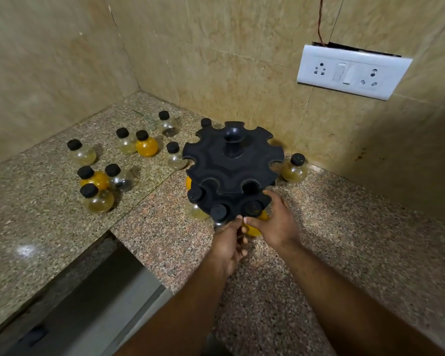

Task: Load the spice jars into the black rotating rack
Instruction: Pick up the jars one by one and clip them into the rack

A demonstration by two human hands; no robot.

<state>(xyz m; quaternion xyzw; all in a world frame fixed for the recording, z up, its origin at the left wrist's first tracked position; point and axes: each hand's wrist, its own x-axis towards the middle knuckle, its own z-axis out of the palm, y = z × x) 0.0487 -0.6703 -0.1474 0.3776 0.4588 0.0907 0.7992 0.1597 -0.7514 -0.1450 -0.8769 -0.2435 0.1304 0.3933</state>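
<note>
**Yellow jar at the rack's lower tier**

The black rotating rack (231, 163) stands on the granite counter (332, 253) near the wall corner. The right hand (276, 223) curls around a yellow jar (254, 229) at the front of the lower tier, thumb across it. The left hand (229, 244) sits just beside it, fingers curled; whether it grips anything cannot be told. Loose spice jars (98, 199) stand on the counter to the left

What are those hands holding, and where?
An orange-filled spice jar, by its round body, between left hand and right hand, at the black rack.
</note>
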